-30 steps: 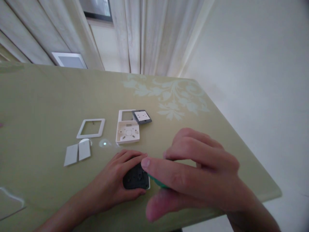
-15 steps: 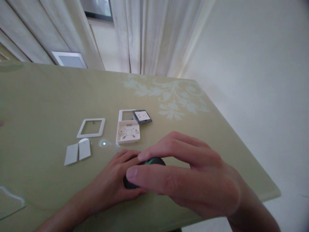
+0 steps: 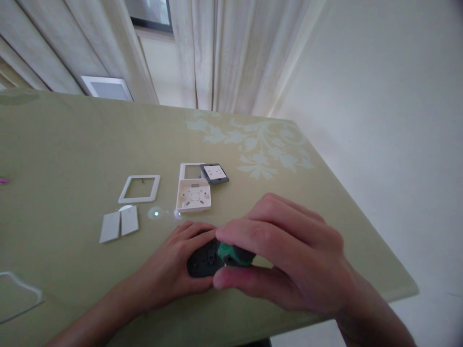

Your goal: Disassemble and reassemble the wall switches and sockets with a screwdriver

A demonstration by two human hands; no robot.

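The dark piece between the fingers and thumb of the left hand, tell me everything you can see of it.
The dark piece is nearly black and looks like plastic, with moulded details on the face turned upward. It seems to lie about flat on the greenish table. The left hand holds it, fingers along the far side and thumb along the near side. A green and black handle in the right hand hides its right end, so I can't tell what touches it there.

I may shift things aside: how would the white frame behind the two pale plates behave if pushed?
The white frame is probably light, being thin-rimmed and open in the middle. Its straight sides suggest stiffness. Lying flat on the shiny table, it would likely slide rather than tip.
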